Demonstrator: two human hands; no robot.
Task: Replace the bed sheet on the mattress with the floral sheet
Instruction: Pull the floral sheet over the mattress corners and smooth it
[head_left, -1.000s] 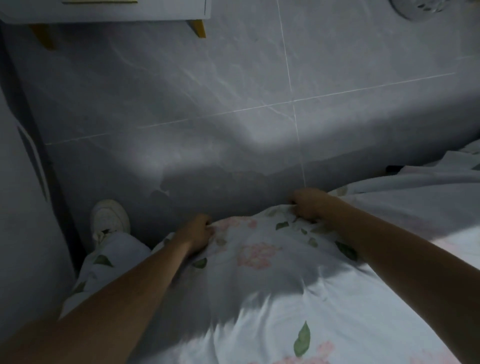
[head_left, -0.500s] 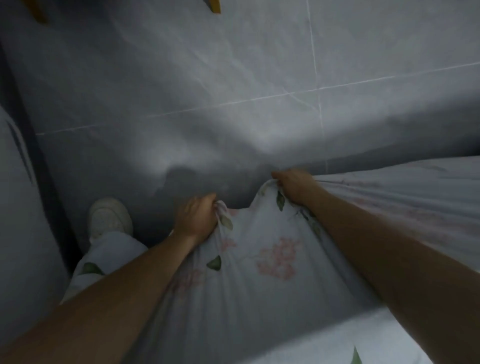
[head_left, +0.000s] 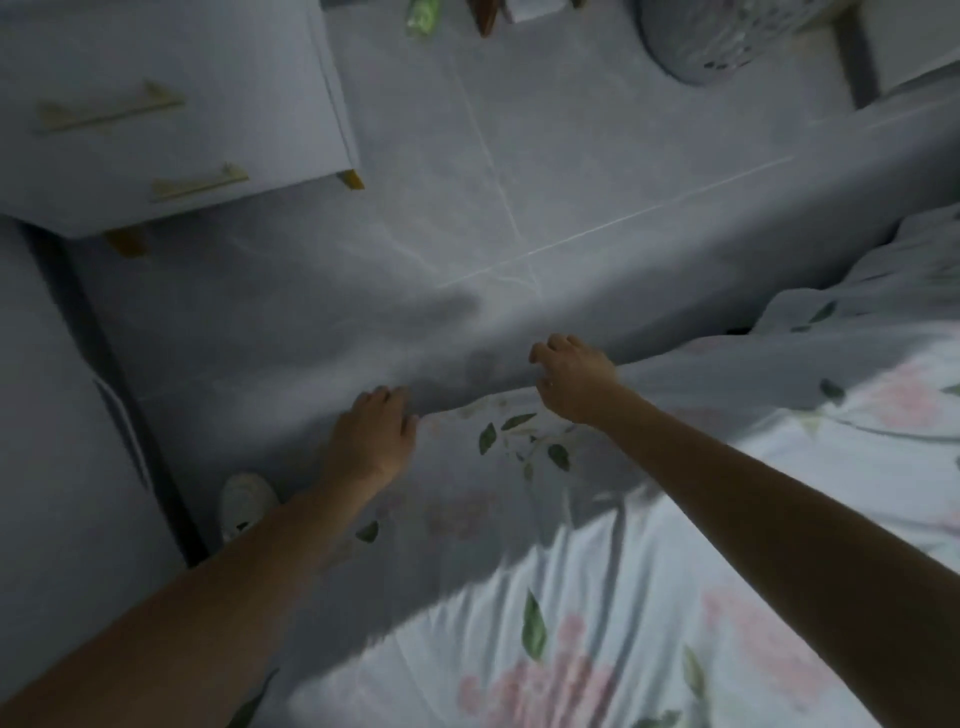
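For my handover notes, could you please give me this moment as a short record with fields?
sheet: floral sheet spread over the bed, wrinkled, far edge at the bed's side
left hand: left hand on the sheet's edge, fingers curled over it
right hand: right hand at the same edge, fingers bent, grip unclear
floor: grey tiled floor beyond the bed
furniture: white drawer unit with gold handles, upper left
other: white shoe on the floor beside the left forearm
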